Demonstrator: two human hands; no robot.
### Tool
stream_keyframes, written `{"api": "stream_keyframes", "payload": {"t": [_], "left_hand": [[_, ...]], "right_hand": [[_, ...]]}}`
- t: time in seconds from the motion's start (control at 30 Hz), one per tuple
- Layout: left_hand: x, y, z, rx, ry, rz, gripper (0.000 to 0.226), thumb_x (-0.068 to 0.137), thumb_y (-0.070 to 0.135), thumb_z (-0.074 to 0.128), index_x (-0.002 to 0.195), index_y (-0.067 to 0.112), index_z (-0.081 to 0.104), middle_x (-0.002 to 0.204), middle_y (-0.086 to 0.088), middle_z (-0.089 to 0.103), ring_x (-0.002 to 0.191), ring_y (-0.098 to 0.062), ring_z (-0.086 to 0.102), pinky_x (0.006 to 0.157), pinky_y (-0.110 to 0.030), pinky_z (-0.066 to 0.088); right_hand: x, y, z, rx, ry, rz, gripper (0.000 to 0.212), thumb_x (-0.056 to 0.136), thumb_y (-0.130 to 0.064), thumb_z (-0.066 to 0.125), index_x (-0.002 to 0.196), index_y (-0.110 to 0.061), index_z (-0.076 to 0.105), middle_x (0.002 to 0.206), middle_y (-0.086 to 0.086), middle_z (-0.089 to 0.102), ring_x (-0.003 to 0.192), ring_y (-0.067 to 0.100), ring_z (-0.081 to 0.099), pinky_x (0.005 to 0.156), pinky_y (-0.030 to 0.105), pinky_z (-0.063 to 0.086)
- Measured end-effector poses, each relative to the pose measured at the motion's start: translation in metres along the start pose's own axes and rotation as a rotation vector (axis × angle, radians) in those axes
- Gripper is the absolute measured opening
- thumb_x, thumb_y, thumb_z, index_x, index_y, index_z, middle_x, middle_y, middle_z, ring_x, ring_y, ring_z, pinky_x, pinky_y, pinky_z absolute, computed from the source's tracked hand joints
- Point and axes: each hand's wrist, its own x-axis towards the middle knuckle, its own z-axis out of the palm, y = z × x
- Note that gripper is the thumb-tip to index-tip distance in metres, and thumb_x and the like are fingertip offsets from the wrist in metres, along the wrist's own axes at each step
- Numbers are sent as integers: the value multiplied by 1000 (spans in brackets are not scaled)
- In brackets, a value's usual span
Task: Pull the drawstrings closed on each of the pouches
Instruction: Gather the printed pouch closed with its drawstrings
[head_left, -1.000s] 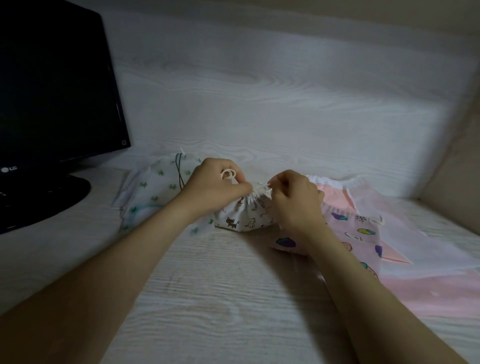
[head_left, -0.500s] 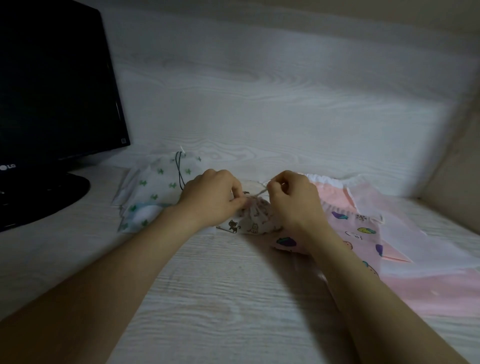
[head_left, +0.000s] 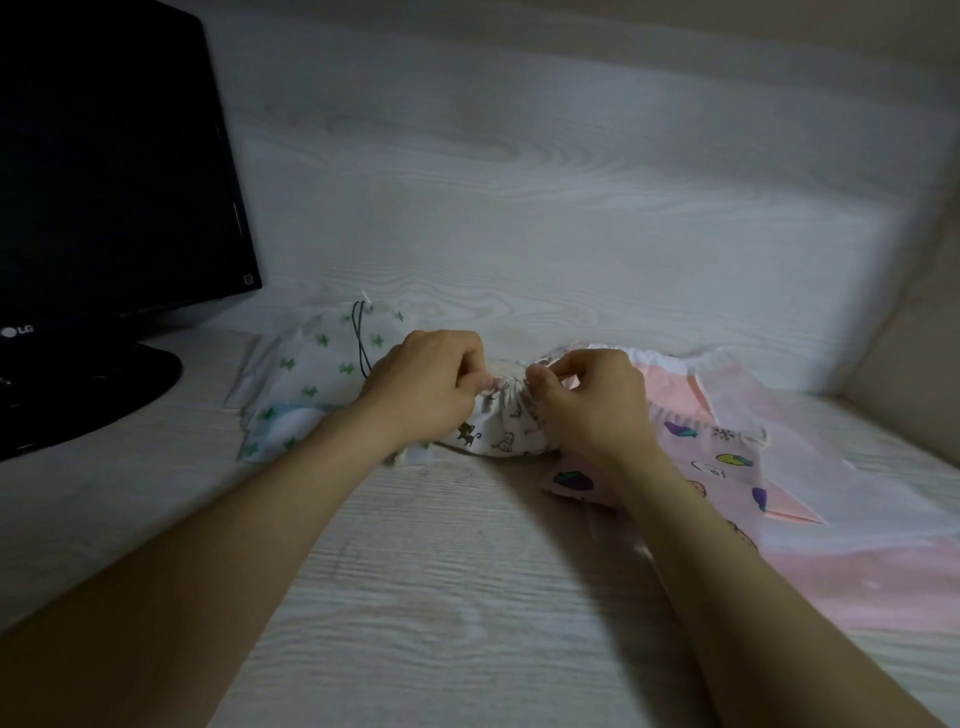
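The cat-print pouch (head_left: 493, 434) is pinched at its gathered neck by left hand (head_left: 426, 387) & right hand (head_left: 587, 400) fingers (prob. steadying fabric while cords are drawn); mouth nearly cinched.

Two hands show: one left hand (head_left: 422, 396) and one right hand (head_left: 593, 406). Three printed pouches can be counted: one cat-print pouch (head_left: 500, 432), one green-print pouch (head_left: 311, 375), one pink fruit-print pouch (head_left: 719, 463). One monitor (head_left: 104, 182).

Dim pale wood-grain desk (head_left: 415, 597), wall (head_left: 519, 182)
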Motion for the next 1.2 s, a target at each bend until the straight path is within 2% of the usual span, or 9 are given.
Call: {"api": "stream_keyframes", "payload": {"t": [0.2,0.37,0.43,0.53,0.63,0.83,0.97,1.07,1.2], "left_hand": [[1,-1,2,-192,-3,-102,11,102,19,65,94,16,72,86,21,67,87,-9,67,67,-14,47],[4,-11,0,3,8,-61,16,100,25,67,84,23,66,80,25,62,84,-8,64,78,-34,55],[2,-10,4,4,39,-52,17,100,22,65,84,22,64,80,26,63,84,-8,64,77,-34,57],[2,-4,7,-156,48,-140,21,104,25,62,88,14,67,79,9,70,77,-8,66,69,-24,51],[4,0,4,-396,31,-224,29,106,32,60,89,10,68,82,-8,75,72,-19,67,75,-35,57],[4,12,6,-839,18,-325,31,105,29,64,89,4,69,80,-11,72,71,-22,65,62,-34,54],[1,19,2,-1059,13,-385,27,104,26,67,97,-1,64,93,-12,78,62,-19,69,47,-28,46],[1,20,-1,-1099,-78,-396,25,108,28,59,90,13,51,83,-8,71,47,-12,47,42,-23,31],[4,15,-2,-1049,-163,-396,31,111,36,52,86,19,43,69,3,49,51,-9,25,41,-21,22]], "right_hand": [[-2,-1,0,7,5,2,22,90,-40,72,81,-21,79,84,-10,76,89,14,68,84,36,54],[-6,-8,0,22,-31,-10,18,85,-40,71,72,-26,74,77,-14,73,86,15,68,89,47,55],[-7,-11,1,9,-23,13,19,82,-41,70,68,-28,69,74,-16,71,87,18,69,92,51,53],[-5,-8,-3,72,-8,89,22,75,-45,66,70,-24,73,72,-14,72,81,14,68,86,44,56],[-7,-5,-6,187,-25,151,28,81,-44,74,68,-19,71,66,-10,71,69,11,68,71,34,55],[-8,-5,-3,242,-112,151,34,81,-38,80,58,-19,63,53,-11,63,56,6,61,63,27,50],[-8,-3,-3,308,-205,142,30,83,-33,80,62,-17,66,54,-10,62,56,6,61,62,28,49],[-8,-2,-1,295,-278,115,31,86,-36,80,66,-15,68,52,-11,59,53,5,56,60,28,46],[-6,-2,0,245,-257,64,33,89,-39,76,67,-17,68,52,-12,59,51,4,54,60,28,47]]}}
